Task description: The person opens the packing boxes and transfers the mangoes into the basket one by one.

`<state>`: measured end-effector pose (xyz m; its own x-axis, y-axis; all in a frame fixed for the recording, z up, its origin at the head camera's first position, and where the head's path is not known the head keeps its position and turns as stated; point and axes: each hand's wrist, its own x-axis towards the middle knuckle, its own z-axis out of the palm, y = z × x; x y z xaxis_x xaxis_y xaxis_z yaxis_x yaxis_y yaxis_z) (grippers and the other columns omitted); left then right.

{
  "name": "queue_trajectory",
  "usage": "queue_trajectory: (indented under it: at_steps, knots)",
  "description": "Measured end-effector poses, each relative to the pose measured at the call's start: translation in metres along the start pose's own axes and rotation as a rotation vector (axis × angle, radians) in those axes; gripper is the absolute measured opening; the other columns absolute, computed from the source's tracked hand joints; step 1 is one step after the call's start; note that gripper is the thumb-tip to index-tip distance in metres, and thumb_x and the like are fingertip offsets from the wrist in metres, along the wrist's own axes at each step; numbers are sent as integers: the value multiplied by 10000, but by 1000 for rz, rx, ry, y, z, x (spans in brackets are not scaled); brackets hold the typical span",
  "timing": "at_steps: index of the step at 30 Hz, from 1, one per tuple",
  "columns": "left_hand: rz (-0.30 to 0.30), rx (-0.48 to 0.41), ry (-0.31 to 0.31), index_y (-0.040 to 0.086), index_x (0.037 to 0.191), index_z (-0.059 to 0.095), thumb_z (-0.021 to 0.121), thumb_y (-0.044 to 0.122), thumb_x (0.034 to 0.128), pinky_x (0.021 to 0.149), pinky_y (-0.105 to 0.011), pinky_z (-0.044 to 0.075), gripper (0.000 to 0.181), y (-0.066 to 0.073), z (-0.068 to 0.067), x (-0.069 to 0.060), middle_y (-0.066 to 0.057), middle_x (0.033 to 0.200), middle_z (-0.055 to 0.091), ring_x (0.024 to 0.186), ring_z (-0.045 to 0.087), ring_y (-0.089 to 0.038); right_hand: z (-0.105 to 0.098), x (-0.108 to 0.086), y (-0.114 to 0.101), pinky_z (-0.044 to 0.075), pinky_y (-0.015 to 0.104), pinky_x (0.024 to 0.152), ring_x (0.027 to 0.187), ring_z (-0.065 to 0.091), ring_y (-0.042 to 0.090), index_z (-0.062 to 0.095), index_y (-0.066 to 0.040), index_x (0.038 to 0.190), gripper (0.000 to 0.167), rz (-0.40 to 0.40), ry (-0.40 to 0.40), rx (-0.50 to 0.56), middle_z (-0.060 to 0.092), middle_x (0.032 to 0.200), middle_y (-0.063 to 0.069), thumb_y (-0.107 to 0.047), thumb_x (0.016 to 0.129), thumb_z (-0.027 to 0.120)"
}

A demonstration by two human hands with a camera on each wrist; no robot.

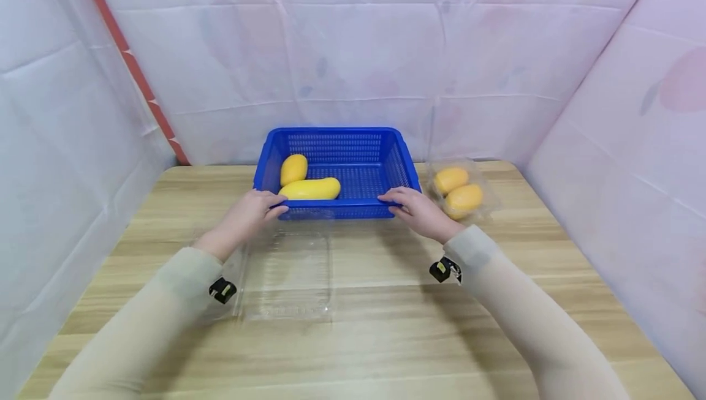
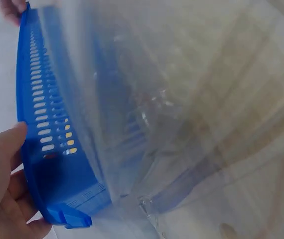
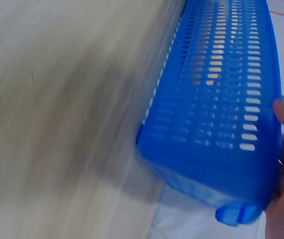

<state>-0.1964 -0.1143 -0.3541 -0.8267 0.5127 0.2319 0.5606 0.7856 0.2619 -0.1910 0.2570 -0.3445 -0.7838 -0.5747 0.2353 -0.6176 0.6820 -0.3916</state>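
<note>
A blue plastic basket [image 1: 353, 203] stands at the back of the table, with a mango [image 1: 294, 169] and a longer yellow fruit [image 1: 311, 189], its kind unclear, at its left side. My left hand [image 1: 250, 213] grips the near rim by its left corner. At the right corner, my right hand [image 1: 421, 211] grips the same rim. Both wrist views show the thumb on one side of the rim and fingers on the other, on the basket [image 2: 57, 169] and the basket [image 3: 211, 119]. Just in front lies an open clear plastic clamshell box [image 1: 289, 274], partly behind the left forearm.
Right of the basket sits another clear clamshell box [image 1: 485, 201] holding two mangoes [image 1: 463, 198], its lid raised against the back. Pale patterned sheets [image 1: 353, 51] wall the table [image 1: 380, 339] at the back and both sides.
</note>
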Motion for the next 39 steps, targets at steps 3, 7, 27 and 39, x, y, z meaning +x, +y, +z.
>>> queue_trajectory:
  at_steps: [3, 7, 27, 39]
  knots:
    - [-16, -16, -20, 1, 1204, 619, 564, 260, 940, 979, -511, 372, 374, 0, 0, 1, -175, 1106, 642, 1033, 577, -338, -6, -7, 6, 423, 475, 938, 1200, 455, 325, 525, -26, 1305, 390, 10, 3, -11, 481, 1315, 157, -87, 923, 574]
    - [-47, -53, -40, 9, 1221, 610, 561, 268, 942, 1053, -533, 262, 384, 0, 0, 2, -174, 1145, 629, 1075, 558, -343, -22, -19, 27, 398, 531, 946, 1161, 460, 389, 396, 11, 1383, 517, 113, 49, -6, 346, 1412, 216, -109, 917, 587]
    - [-117, -157, -83, 0, 1263, 571, 546, 267, 951, 1104, -502, 149, 411, -1, 1, 4, -171, 1222, 589, 1155, 518, -329, -39, -53, 103, 44, 689, 1008, 1313, 38, 544, 164, 67, 1452, 775, 534, -102, -193, 53, 1453, 374, -465, 958, 435]
    - [-120, -144, -85, -8, 1274, 557, 538, 267, 956, 1107, -497, 143, 421, 1, -1, 5, -187, 1231, 579, 1167, 505, -338, -38, -57, 104, 49, 715, 984, 1317, 20, 538, 200, 66, 1444, 777, 550, -128, -197, 50, 1451, 376, -508, 958, 394]
